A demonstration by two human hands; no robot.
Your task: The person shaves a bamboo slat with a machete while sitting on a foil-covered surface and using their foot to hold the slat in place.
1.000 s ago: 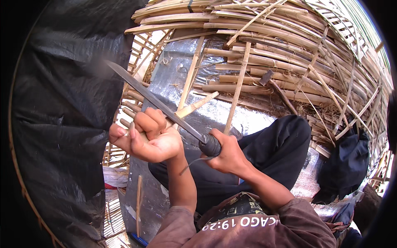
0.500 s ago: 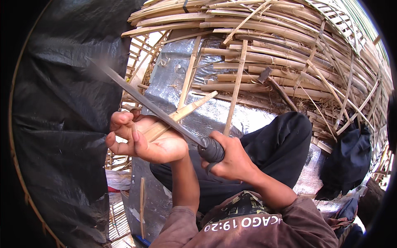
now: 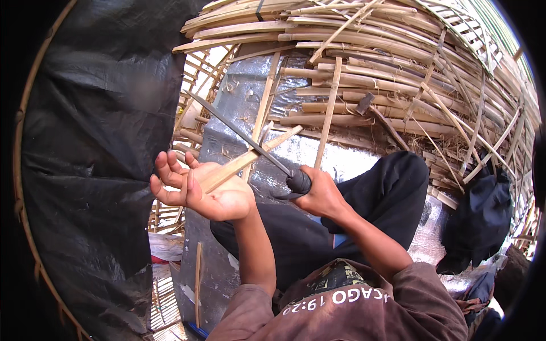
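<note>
A black sheet [image 3: 91, 170] fills the left side. Left of centre, the left hand [image 3: 226, 198] is palm up, fingers loosely spread, 1 bamboo piece [image 3: 239, 166] resting across its palm. At centre, a knife [image 3: 230, 125] crosses that piece, its dark handle grasped by the right hand [image 3: 323, 196]. Bamboo strips [image 3: 364, 67] crowd the upper right.

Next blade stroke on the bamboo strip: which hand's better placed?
Right hand, I'd judge: it grips the knife by its dark handle, the blade crossing over the bamboo strip. The left hand has no tool; it supports the strip, palm up.
</note>
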